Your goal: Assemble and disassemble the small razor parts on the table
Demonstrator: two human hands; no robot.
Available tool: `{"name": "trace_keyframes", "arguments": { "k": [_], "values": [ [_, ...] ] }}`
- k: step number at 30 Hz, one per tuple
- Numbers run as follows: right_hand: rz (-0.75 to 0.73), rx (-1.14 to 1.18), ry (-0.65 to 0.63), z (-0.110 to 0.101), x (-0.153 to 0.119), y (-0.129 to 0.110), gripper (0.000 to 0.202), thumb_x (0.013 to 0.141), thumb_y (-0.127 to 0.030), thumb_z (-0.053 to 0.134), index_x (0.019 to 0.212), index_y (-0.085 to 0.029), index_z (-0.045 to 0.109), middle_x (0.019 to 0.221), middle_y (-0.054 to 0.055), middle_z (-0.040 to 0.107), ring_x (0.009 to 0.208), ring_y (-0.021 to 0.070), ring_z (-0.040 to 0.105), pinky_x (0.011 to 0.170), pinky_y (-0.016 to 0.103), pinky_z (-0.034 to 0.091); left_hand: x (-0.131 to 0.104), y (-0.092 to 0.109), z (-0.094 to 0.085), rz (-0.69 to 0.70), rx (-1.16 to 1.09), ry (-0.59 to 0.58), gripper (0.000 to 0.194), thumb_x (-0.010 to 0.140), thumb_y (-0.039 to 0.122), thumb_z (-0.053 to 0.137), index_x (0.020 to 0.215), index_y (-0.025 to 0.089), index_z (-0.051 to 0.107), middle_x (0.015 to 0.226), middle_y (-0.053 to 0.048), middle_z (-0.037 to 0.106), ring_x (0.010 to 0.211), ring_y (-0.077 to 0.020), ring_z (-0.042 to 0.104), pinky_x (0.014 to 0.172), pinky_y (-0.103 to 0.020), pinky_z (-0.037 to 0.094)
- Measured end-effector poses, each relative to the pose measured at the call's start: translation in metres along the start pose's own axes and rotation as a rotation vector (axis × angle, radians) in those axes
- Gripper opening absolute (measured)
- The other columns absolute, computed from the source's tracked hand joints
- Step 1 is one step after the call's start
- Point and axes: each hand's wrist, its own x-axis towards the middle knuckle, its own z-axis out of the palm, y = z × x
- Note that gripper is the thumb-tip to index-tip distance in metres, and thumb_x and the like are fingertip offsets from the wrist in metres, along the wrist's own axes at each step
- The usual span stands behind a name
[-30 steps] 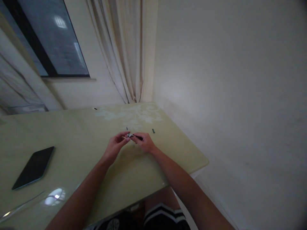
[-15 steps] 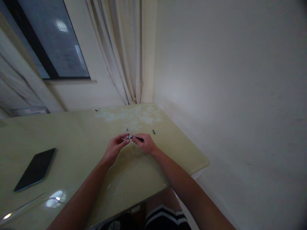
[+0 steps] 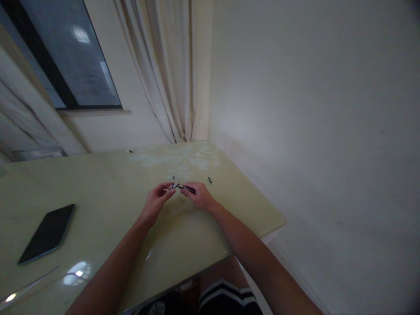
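My left hand (image 3: 156,201) is closed, its thumb and fingers pinching a small pale object whose shape is too small to make out. Opposite it, my right hand (image 3: 198,195) is wrapped round a thin dark tool (image 3: 188,189), with its silvery tip pointing left and meeting the small object between the hands. Just behind the fingertips a short thin piece (image 3: 174,178) shows. A small dark piece (image 3: 210,180) lies on the table beyond my right hand.
The pale green glossy table (image 3: 108,188) has its right edge running toward a wall. A black tablet (image 3: 47,234) lies at the left, and another small dark piece (image 3: 130,151) sits near the back edge. Curtains (image 3: 167,65) hang behind.
The hands have drawn slightly apart, and more of the dark tool and its silvery tip shows between them. The view has shifted a little.
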Motion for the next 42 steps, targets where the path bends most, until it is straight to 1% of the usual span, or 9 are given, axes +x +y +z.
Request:
{"name": "trace_keyframes", "arguments": {
  "k": [8, 11, 14, 17, 20, 26, 35, 39, 42],
  "values": [
    [0.004, -0.091, 0.12, -0.008, 0.007, 0.015, 0.022, 0.1, -0.035, 0.065, 0.102, -0.018, 0.078, 0.089, 0.004, 0.067, 0.081, 0.0161, 0.059, 0.077, 0.026, 0.042, 0.002, -0.004, -0.006, 0.071, 0.169, 0.026, 0.062, 0.08, 0.064, 0.071, 0.12, 0.017, 0.073, 0.08, -0.001, 0.063, 0.064, -0.0125, 0.051, 0.06, -0.024, 0.04],
    [0.143, -0.187, 0.355, -0.032, 0.01, 0.031, 0.024, 0.1, -0.034, 0.061, 0.096, -0.018, 0.078, 0.092, 0.006, 0.063, 0.085, 0.0178, 0.058, 0.079, 0.028, 0.043, 0.002, -0.012, -0.006, 0.14, 0.375, 0.044, 0.057, 0.086, 0.061, 0.064, 0.121, 0.017, 0.072, 0.087, -0.003, 0.065, 0.06, -0.0134, 0.049, 0.058, -0.027, 0.043],
    [0.404, -0.364, 0.479, -0.063, 0.004, 0.051, 0.026, 0.099, -0.033, 0.059, 0.093, -0.017, 0.079, 0.09, 0.007, 0.063, 0.084, 0.0192, 0.059, 0.076, 0.028, 0.043, -0.001, -0.023, -0.001, 0.322, 0.636, -0.088, 0.049, 0.091, 0.051, 0.06, 0.128, 0.02, 0.07, 0.111, -0.011, 0.069, 0.085, -0.0221, 0.062, 0.078, -0.036, 0.052],
    [0.612, -0.476, 0.458, -0.082, -0.007, 0.064, 0.021, 0.093, -0.031, 0.065, 0.09, -0.017, 0.08, 0.086, 0.009, 0.069, 0.079, 0.0209, 0.062, 0.07, 0.029, 0.042, -0.006, -0.03, 0.005, 0.47, 0.869, -0.264, 0.042, 0.094, 0.046, 0.06, 0.13, 0.026, 0.07, 0.134, -0.012, 0.065, 0.12, -0.0312, 0.058, 0.103, -0.046, 0.045],
    [0.691, -0.53, 0.455, -0.082, -0.013, 0.068, 0.017, 0.089, -0.032, 0.07, 0.089, -0.018, 0.079, 0.088, 0.012, 0.074, 0.078, 0.0233, 0.066, 0.067, 0.03, 0.043, -0.009, -0.028, 0.007, 0.475, 0.978, -0.339, 0.035, 0.098, 0.049, 0.055, 0.116, 0.025, 0.074, 0.123, -0.011, 0.07, 0.117, -0.0307, 0.06, 0.102, -0.045, 0.045],
    [0.759, -0.685, 0.437, -0.072, -0.009, 0.065, 0.019, 0.092, -0.034, 0.068, 0.093, -0.017, 0.076, 0.093, 0.015, 0.075, 0.084, 0.0253, 0.069, 0.07, 0.031, 0.046, -0.014, -0.018, 0.009, 0.372, 1.087, -0.18, 0.038, 0.097, 0.054, 0.052, 0.111, 0.022, 0.067, 0.118, -0.011, 0.066, 0.096, -0.0269, 0.068, 0.081, -0.036, 0.05],
    [0.439, -0.553, 0.564, -0.063, -0.002, 0.054, 0.033, 0.1, -0.042, 0.055, 0.084, -0.018, 0.071, 0.084, 0.011, 0.068, 0.08, 0.021, 0.06, 0.073, 0.03, 0.043, -0.008, -0.013, 0.013, 0.136, 1.206, 0.002, 0.03, 0.097, 0.04, 0.046, 0.074, 0.023, 0.055, 0.076, -0.007, 0.068, 0.064, -0.0209, 0.06, 0.06, -0.03, 0.034],
    [0.347, -0.141, 0.399, -0.036, 0.012, 0.041, 0.059, 0.099, -0.066, 0.046, 0.068, -0.02, 0.065, 0.058, 0.0, 0.054, 0.06, 0.0153, 0.052, 0.062, 0.027, 0.039, 0.004, 0.0, 0.032, 0.291, 0.916, 0.025, 0.03, 0.098, 0.044, 0.045, 0.077, 0.024, 0.054, 0.073, -0.003, 0.064, 0.065, -0.0197, 0.058, 0.063, -0.03, 0.038],
    [0.287, 0.171, 0.391, -0.027, 0.019, 0.033, 0.062, 0.093, -0.075, 0.049, 0.077, -0.019, 0.068, 0.066, 0.001, 0.06, 0.063, 0.0149, 0.056, 0.062, 0.026, 0.043, 0.015, 0.009, 0.06, 0.468, 0.787, -0.194, 0.031, 0.101, 0.043, 0.043, 0.082, 0.023, 0.059, 0.079, -0.003, 0.065, 0.074, -0.0195, 0.06, 0.072, -0.03, 0.043]
  ]
}}
